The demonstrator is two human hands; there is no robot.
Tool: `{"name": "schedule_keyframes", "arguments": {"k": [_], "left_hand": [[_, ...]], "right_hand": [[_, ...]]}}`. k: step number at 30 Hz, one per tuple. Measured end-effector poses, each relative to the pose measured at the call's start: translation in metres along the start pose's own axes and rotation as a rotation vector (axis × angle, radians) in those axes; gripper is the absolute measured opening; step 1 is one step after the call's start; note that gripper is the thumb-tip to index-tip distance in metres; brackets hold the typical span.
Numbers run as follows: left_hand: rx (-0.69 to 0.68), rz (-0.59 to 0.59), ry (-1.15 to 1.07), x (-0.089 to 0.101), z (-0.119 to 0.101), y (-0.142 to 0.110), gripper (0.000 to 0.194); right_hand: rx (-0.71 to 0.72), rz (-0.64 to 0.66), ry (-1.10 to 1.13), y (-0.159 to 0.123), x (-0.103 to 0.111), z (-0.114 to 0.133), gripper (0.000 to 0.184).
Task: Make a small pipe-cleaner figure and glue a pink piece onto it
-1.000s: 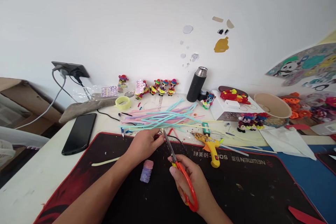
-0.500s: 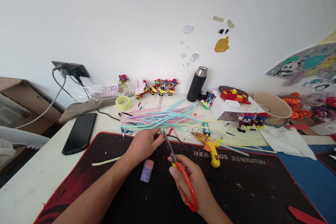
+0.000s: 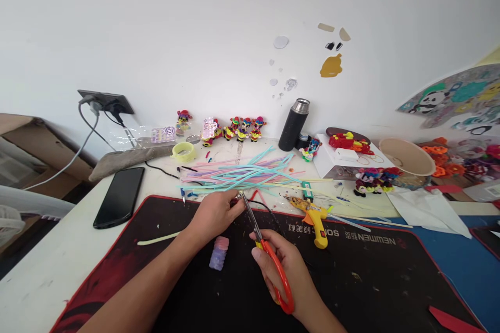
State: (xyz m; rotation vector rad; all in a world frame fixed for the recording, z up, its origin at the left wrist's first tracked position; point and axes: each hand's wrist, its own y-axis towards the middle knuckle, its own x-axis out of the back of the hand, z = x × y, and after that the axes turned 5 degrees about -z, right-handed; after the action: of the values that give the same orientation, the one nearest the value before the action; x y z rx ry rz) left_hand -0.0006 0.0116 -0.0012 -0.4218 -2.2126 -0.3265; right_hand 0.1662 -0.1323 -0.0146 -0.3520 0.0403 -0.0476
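My right hand (image 3: 287, 265) grips a pair of scissors (image 3: 278, 270) by the red handles, blades pointing away from me to the upper left. At the blade tips, the fingers of my left hand (image 3: 219, 213) are pinched together around something too small and hidden to name. Below that hand, a short pink-and-purple fuzzy piece (image 3: 219, 253) lies on the black mat (image 3: 219, 302). A pale yellow pipe cleaner (image 3: 158, 239) sticks out to the left from behind my left forearm. Beyond both hands spreads a loose pile of pastel pipe cleaners (image 3: 242, 173).
A yellow glue gun (image 3: 318, 223) lies right of the scissors. Left are a phone (image 3: 119, 197) and a roll of yellow tape (image 3: 183, 152). Small fuzzy dolls (image 3: 244, 130) line the wall beside a black thermos (image 3: 292, 125). A beige bowl (image 3: 407, 156) stands at right.
Both hands and the scissors hold almost the same pose. The whole view has shifted very slightly; nothing on the table has visibly moved.
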Motion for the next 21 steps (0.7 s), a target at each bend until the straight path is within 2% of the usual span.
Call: {"name": "schedule_keyframes", "arguments": {"k": [21], "left_hand": [[0.079,-0.047,0.061,-0.0032,0.0072,0.0046,0.034]], "right_hand": [[0.011,0.006,-0.007,0.0018,0.0010,-0.0026,0.073]]}}
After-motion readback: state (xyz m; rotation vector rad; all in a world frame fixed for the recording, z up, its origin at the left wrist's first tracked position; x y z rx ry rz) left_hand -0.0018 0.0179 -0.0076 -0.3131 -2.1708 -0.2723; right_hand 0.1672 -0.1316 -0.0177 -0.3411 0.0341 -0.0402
